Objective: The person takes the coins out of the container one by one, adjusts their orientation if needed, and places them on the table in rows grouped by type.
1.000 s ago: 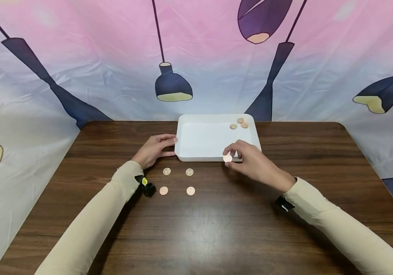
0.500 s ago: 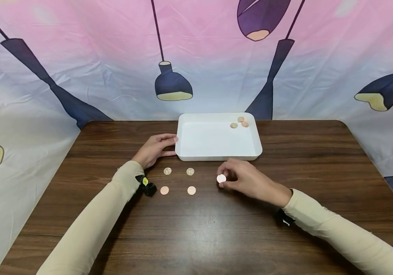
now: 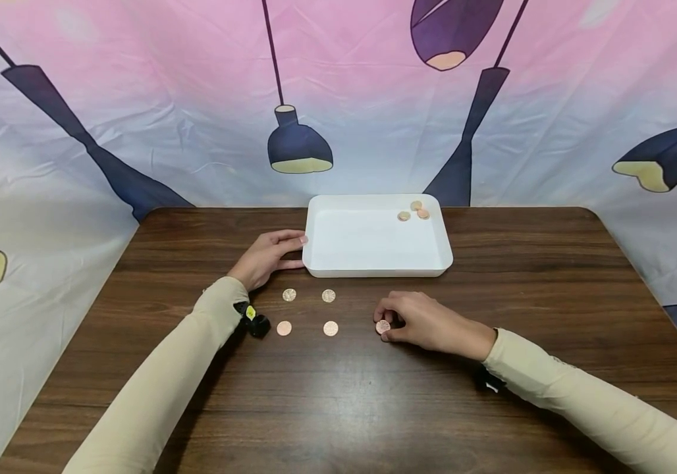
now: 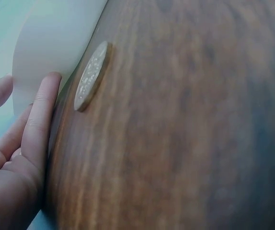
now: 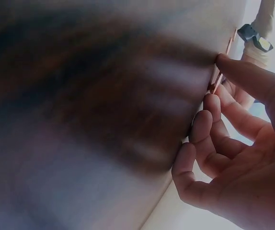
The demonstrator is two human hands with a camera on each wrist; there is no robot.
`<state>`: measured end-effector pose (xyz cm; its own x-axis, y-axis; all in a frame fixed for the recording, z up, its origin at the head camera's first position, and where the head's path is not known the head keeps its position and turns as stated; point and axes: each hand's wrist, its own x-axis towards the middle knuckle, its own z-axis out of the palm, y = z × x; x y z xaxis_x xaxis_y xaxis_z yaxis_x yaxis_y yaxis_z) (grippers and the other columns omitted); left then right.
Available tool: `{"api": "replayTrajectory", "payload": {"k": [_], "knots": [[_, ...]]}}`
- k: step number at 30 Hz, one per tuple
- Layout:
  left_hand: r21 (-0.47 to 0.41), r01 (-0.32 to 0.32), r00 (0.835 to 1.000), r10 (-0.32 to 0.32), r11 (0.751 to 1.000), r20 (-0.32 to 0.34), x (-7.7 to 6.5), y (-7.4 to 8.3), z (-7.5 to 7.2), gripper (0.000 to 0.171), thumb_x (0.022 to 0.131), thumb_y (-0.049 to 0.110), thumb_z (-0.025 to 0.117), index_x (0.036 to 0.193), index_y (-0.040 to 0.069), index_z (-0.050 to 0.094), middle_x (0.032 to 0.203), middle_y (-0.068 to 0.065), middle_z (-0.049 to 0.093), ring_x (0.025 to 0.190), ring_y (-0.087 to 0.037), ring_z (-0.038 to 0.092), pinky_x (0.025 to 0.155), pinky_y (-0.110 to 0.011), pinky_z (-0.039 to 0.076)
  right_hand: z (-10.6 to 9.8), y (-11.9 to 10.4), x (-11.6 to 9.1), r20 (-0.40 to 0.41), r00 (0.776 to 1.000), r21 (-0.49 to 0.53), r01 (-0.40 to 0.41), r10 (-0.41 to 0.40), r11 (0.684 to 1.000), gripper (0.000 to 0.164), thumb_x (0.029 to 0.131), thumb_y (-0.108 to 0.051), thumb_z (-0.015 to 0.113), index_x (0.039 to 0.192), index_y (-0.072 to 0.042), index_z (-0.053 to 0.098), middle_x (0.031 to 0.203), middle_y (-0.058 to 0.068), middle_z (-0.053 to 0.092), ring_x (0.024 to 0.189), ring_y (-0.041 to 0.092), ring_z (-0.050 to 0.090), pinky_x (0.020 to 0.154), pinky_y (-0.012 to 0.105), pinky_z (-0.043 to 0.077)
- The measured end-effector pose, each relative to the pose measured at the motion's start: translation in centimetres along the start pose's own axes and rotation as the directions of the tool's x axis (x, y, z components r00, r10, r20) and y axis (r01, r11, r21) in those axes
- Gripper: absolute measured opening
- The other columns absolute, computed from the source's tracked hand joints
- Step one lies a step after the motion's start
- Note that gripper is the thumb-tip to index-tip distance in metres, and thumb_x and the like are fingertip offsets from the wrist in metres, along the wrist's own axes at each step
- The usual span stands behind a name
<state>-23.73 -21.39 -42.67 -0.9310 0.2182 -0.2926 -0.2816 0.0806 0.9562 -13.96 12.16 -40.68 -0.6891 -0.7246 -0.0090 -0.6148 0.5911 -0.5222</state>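
Between thumb and fingertips, my right hand [image 3: 433, 324] pinches a copper-coloured coin [image 3: 382, 326] down at the tabletop. The right wrist view shows that coin edge-on [image 5: 217, 80] between thumb and finger. My left hand [image 3: 264, 258] rests against the left side of a white tray [image 3: 374, 272], its fingers mostly straight. In the left wrist view the fingertips touch the tray's wall [image 4: 51, 43], and a coin [image 4: 92, 76] lies beside them. Left of the pinched coin, two gold-coloured coins [image 3: 328, 296] lie in one row and two copper-coloured coins [image 3: 330, 328] in a nearer row.
Several coins [image 3: 404, 216] lie in the tray's far right corner. The tray stands at the back of a dark wooden table [image 3: 338, 408]. Behind the table hangs a cloth backdrop [image 3: 196, 131] printed with lamps.
My right hand has come from the tray's front edge toward me and down to the table with the coin. The left hand has stayed at the tray.
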Motion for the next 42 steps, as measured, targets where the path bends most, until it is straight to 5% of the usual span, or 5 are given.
{"api": "replayTrajectory", "payload": {"k": [42], "knots": [[0.008,0.007,1.000,-0.007,1.000,-0.003,-0.22,0.08,-0.04,0.060,0.106,0.026,0.069,0.157,0.002,0.047,0.157,-0.017,0.047,0.133,-0.031,0.058,0.097,-0.034,0.064,-0.40,0.15,0.02,-0.023,1.000,0.029,0.004,-0.004,1.000,0.016,0.095,-0.021,0.083,0.099,-0.016,0.068,0.087,-0.008,0.060,0.078,0.008,0.055,0.068,0.022,0.050]]}}
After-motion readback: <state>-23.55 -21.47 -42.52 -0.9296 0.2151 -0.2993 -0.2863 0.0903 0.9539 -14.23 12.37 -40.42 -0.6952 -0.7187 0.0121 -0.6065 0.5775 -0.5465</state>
